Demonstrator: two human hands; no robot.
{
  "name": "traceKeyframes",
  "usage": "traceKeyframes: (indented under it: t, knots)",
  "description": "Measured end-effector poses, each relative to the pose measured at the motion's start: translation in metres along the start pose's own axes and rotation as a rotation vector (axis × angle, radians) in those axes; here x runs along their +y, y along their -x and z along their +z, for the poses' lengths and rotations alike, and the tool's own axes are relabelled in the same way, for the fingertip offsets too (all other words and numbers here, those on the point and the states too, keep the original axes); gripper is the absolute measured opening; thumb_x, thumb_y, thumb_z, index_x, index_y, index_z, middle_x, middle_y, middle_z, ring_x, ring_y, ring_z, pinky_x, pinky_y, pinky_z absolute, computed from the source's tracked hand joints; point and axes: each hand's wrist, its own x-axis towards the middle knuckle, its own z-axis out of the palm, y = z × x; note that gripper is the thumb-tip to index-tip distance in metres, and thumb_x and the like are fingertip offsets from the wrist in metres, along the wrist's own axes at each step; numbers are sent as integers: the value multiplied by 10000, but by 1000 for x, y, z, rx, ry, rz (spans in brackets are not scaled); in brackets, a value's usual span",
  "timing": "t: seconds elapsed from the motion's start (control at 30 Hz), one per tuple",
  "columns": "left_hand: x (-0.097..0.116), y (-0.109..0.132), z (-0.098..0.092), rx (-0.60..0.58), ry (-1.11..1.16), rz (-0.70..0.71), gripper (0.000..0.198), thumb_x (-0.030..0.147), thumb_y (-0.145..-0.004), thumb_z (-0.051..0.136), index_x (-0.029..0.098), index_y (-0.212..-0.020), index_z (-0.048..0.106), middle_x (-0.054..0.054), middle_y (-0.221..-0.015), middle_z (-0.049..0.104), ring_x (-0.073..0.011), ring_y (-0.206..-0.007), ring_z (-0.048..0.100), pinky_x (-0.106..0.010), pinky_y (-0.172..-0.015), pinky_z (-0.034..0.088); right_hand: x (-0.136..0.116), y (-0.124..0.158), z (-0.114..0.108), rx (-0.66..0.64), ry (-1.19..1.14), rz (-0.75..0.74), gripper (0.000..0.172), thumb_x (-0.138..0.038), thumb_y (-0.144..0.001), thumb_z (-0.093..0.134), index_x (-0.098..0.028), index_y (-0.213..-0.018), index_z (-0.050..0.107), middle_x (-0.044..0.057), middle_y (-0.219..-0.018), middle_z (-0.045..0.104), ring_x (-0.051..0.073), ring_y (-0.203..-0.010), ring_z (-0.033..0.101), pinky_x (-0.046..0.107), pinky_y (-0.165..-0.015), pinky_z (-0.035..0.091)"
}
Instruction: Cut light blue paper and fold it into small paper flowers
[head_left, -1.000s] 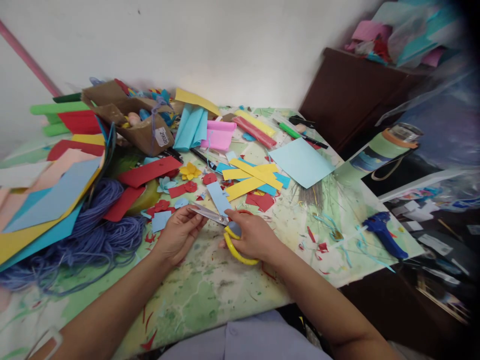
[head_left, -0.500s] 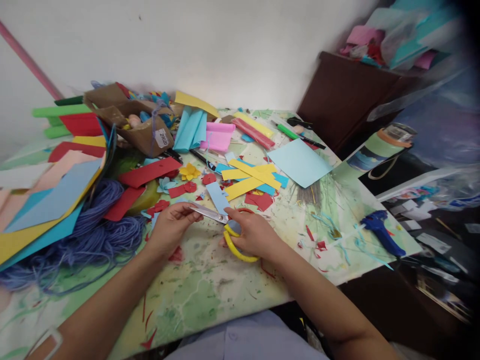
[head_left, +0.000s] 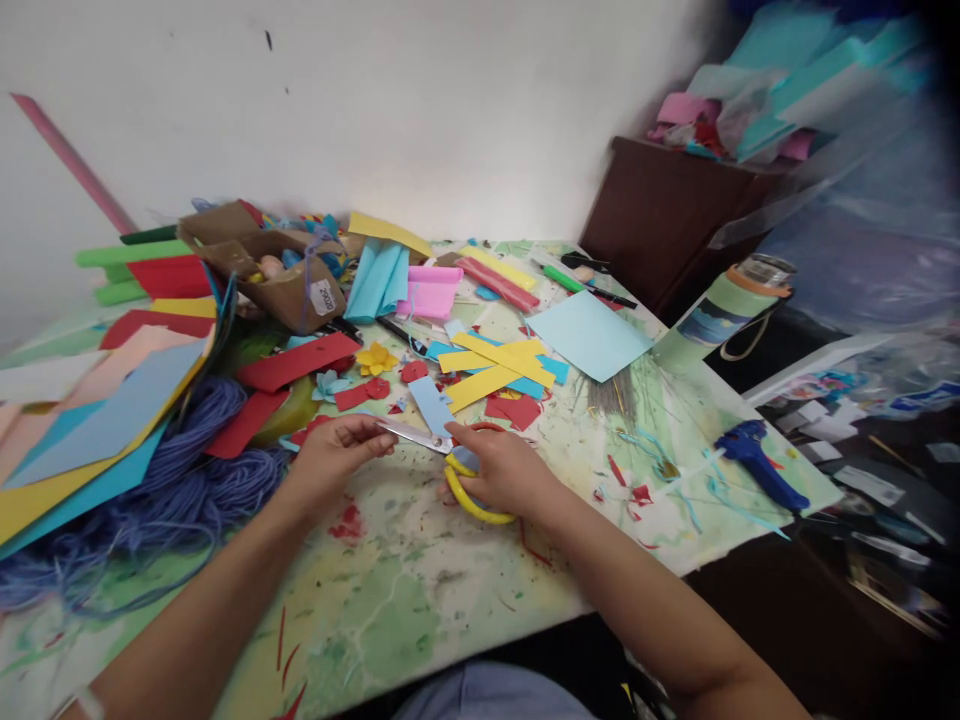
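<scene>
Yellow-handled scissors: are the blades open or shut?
Shut: the yellow-handled metal scissors show one narrow silver strip, without gap, between right hand and left hand.

White tag (head_left: 324, 296) on brown paper bag (head_left: 289, 285): number, seemingly "2000".

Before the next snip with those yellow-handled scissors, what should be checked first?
1. Grip: the right hand is closed around the yellow handles of the scissors: ok.
2. Fingers away from the blades: the left hand has its fingertips right at the blade tip: not ok.
3. Paper held at the blades: too small to make out between the fingers: cannot tell.
4. Blades: they look closed and point left, across the body: ok.
5. Blue yarn: it lies left of the blades, apart from them: ok.
6. Working room: the table near the hands carries only small red scraps: ok.
</scene>
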Motion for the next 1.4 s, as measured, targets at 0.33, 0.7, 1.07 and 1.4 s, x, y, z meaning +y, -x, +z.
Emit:
traceKeyframes:
  t: [0.33, 0.7, 1.07, 1.4]
  knots:
    - [6, 7, 9, 34, 287, -57, 239, 231, -560, 832, 144, -746, 708, -17, -685, 647, -96, -629, 576, -187, -614, 486, 7, -3, -9, 184, -67, 173, 682, -517, -771, 623, -213, -1360, 466, 84, -1223, 634, 261, -1086, 600, 332, -841, 485]
    - [-6, 2, 12, 10, 251, -69, 257, 274, -622, 809, 144, -825, 718, -62, -844, 720, -125, -780, 655, -196, -727, 507, 5, -2, 1, 140, -31, 99, 622, -414, -774, 637, -233, -1347, 473, 81, -1162, 658, 238, -1042, 618, 309, -842, 479]
    - [-6, 2, 14, 134, 195, 4, 299, 258, -569, 828, 144, -766, 634, -34, -694, 707, -112, -601, 631, -218, -623, 496, 3, -1, 3, 122, 60, 81, 631, -458, -776, 618, -233, -1346, 468, 85, -1134, 673, 263, -1002, 636, 314, -762, 487]
    - [-9, 2, 13, 165, 70, 82, 337, 319, -612, 801, 179, -837, 594, 21, -587, 649, -114, -547, 585, -204, -546, 432, 2, -1, 1, 124, 77, 109, 621, -462, -782, 610, -241, -1342, 461, 85, -1113, 675, 259, -954, 639, 310, -719, 469]
